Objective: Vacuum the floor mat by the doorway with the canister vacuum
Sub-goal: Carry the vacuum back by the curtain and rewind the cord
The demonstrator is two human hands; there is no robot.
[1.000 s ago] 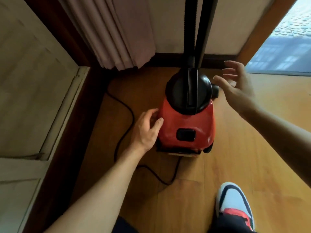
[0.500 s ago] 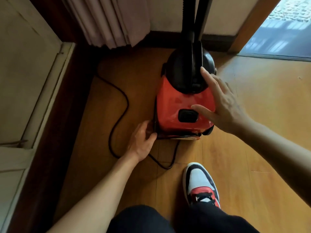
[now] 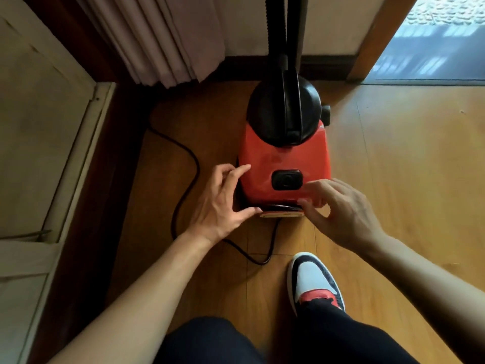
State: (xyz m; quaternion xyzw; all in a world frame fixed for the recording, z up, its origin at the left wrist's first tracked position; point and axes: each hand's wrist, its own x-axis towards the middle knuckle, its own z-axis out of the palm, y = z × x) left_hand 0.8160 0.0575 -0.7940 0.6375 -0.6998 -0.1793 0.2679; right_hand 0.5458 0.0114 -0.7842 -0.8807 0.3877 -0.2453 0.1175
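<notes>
A red canister vacuum (image 3: 265, 158) with a black domed top stands on the wooden floor, its black hose and wand (image 3: 284, 35) rising out of the frame. A black switch (image 3: 286, 179) sits on its near face. My left hand (image 3: 223, 203) rests against the vacuum's lower left corner, fingers spread and fairly straight. My right hand (image 3: 338, 208) is at the lower right of the near face, fingers bent beside the switch; they hold nothing that I can see. The floor mat (image 3: 443, 56) lies in the doorway at the top right.
A black power cord (image 3: 183, 185) loops over the floor left of and behind the vacuum. A curtain (image 3: 162, 40) hangs at the back wall. A pale cabinet (image 3: 39, 127) fills the left side. My shoe (image 3: 312, 279) stands just behind the vacuum.
My right hand has come down from the black dome to the lower right of the near face. My left hand has shifted slightly up along the left corner.
</notes>
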